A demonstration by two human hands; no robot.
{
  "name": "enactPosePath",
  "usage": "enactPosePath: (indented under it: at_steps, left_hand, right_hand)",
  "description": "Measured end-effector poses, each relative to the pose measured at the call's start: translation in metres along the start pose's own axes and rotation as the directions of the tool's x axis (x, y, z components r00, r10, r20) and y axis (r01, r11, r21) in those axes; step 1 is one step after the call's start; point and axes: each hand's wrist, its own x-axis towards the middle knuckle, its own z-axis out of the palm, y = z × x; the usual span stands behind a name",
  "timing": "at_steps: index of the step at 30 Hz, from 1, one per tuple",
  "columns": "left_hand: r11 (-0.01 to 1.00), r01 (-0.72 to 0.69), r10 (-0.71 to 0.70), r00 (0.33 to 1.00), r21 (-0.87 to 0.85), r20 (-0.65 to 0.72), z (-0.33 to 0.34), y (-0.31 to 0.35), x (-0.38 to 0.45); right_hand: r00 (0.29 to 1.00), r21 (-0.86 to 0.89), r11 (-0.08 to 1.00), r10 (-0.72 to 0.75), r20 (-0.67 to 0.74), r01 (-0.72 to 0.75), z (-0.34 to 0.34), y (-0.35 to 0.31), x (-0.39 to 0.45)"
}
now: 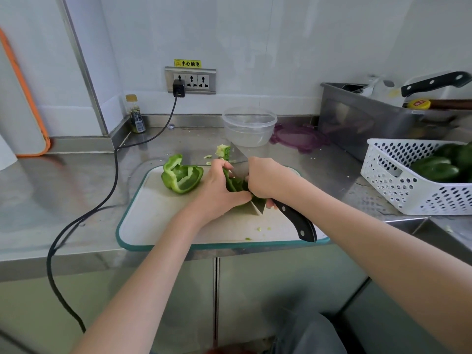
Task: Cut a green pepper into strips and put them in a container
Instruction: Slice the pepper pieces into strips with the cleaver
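A white cutting board [158, 221] with a teal rim lies on the steel counter. A hollowed green pepper half [181, 178] sits at its far left. In the middle of the board my left hand [219, 190] holds several green pepper pieces [236, 183] against the blade of a cleaver [240, 164]. My right hand [268, 178] grips the cleaver near the blade, its black handle [296, 221] sticking out toward me. The pepper core [223, 150] lies just beyond the board. A clear plastic container [249, 126] stands behind it.
A purple lid [301, 136] lies right of the container. A white perforated basket [408, 185] with whole green peppers stands at the right, a steel tub [362, 118] with knives behind it. A black cable [112, 180] crosses the counter at left, and a small bottle [136, 116] stands in the corner.
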Motion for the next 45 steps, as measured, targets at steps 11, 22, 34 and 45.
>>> enactPosePath:
  at_steps: [11,22,34,45]
  left_hand:
    - [1.000,0.022,-0.022,1.000,-0.005,0.000,-0.003,0.004,-0.003]
    - [0.998,0.051,-0.052,0.999,-0.041,-0.012,-0.008,0.005,-0.005]
    - [0.991,-0.027,0.022,0.999,0.133,0.040,-0.004,0.002,-0.003]
    - [0.984,-0.026,0.020,0.999,0.178,0.035,-0.002,-0.003,-0.001]
  right_hand:
    - [0.999,0.011,1.000,0.026,0.041,-0.026,0.001,0.004,0.007]
    - [0.998,0.080,0.995,0.056,0.006,-0.057,-0.002,0.009,0.013]
    - [0.997,0.257,0.966,0.005,-0.074,0.014,-0.022,0.031,-0.017]
    - [0.999,0.301,0.952,0.053,0.005,-0.052,-0.013,0.019,-0.010]
